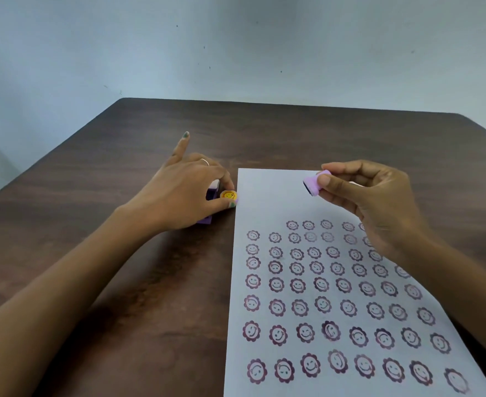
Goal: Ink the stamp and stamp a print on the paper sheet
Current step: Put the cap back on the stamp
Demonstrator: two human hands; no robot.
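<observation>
Brown wood table (pixel 156 282) carries, under the right hand (pixel 376 207), a paper sheet (pixel 267 196) covered with prints, that hand pinching a lilac stamp (pixel 313 184) above it, while the left hand (pixel 184 193) pinches a smiley-topped piece (pixel 228 195) beside the sheet.

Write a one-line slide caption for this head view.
Right hand holds a small lilac plastic stamp above the white paper sheet of purple flower-face prints; left hand steadies a purple ink-pad case.
</observation>
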